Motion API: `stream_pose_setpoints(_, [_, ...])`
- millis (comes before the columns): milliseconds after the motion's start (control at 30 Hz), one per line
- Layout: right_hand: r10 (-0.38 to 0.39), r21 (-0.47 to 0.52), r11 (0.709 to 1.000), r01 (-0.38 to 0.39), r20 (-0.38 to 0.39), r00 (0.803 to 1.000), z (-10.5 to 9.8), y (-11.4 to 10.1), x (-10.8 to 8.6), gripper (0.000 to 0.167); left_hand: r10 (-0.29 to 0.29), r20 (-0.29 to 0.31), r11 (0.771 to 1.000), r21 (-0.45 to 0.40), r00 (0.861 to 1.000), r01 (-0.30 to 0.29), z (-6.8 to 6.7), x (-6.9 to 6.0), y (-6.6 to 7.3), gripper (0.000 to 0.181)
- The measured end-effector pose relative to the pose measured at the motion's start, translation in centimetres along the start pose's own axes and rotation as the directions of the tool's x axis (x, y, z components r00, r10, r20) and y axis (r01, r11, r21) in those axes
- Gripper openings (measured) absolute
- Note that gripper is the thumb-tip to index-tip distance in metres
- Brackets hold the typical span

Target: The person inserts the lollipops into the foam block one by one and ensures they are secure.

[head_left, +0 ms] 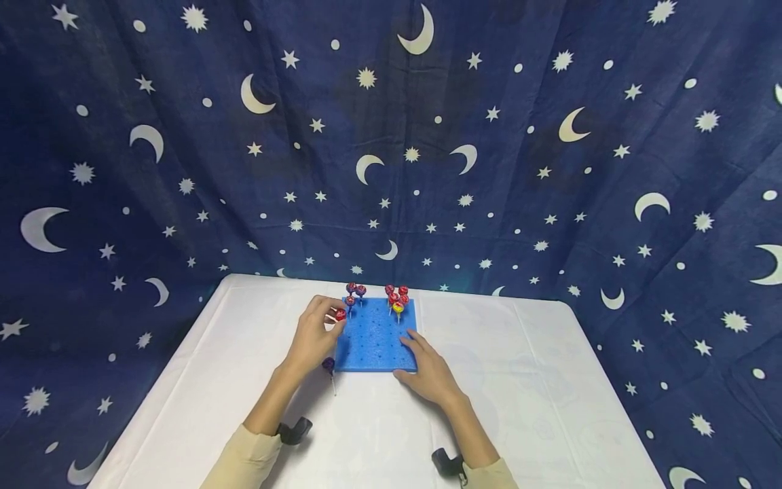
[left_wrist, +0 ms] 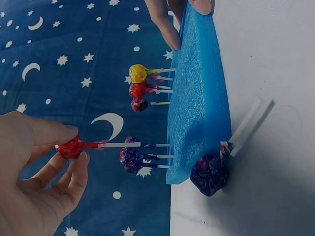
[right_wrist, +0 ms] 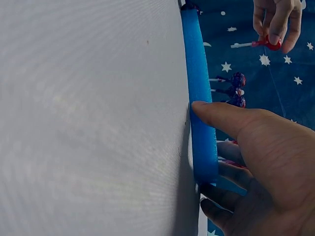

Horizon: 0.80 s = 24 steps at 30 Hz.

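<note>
My left hand (head_left: 313, 337) pinches a red-wrapped lollipop (left_wrist: 70, 147) by its head, the white stick pointing toward a blue foam board (head_left: 375, 339) and apart from it. The board lies on the table, with rows of small holes. At its near right corner, my right hand (head_left: 430, 372) holds it, thumb against the front side and fingers at the top and right edge. Several lollipops stand in the board: purple ones (left_wrist: 131, 155) at the back left, red ones (head_left: 403, 291) and a yellow one (head_left: 398, 308) at the back right.
A loose purple lollipop (left_wrist: 210, 174) lies on the white-covered table (head_left: 507, 380) by the board's near left corner, below my left hand. Behind the table hangs a dark blue curtain (head_left: 342, 224) with moons and stars.
</note>
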State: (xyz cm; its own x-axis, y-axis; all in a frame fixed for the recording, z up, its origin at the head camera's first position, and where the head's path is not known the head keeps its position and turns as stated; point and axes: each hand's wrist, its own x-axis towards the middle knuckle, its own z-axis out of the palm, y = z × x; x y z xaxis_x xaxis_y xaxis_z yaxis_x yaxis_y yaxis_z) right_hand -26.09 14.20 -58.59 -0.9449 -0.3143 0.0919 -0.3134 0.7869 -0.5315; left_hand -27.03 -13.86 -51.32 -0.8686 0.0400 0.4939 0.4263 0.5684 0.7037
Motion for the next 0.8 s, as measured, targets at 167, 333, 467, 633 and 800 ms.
stream_pose_setpoints(167, [-0.007,0.002,1.000,0.007,-0.006,1.000,-0.1,-0.1,-0.1,0.075,0.005,-0.026,1.000,-0.013,1.000,-0.005,0.2,0.4,0.1,0.026])
stream_pose_setpoints(333, [-0.005,0.000,1.000,0.005,-0.006,1.000,-0.1,-0.1,-0.1,0.075,-0.008,-0.036,1.000,-0.028,0.999,0.007,0.6,0.7,-0.1,0.025])
stream_pose_setpoints(467, [-0.003,0.003,1.000,0.003,-0.007,1.000,-0.1,-0.1,-0.1,0.075,0.004,-0.039,0.999,-0.036,0.999,-0.006,0.8,1.1,-0.1,0.024])
stream_pose_setpoints(633, [-0.017,0.010,1.000,0.017,-0.016,1.000,-0.2,-0.1,-0.2,0.075,0.015,-0.035,0.999,-0.048,0.999,-0.017,1.1,1.5,-0.1,0.024])
stream_pose_setpoints(800, [-0.025,0.013,1.000,0.025,-0.021,0.999,-0.2,-0.1,-0.2,0.075,0.019,-0.026,0.999,-0.043,0.999,-0.020,1.4,1.9,-0.3,0.022])
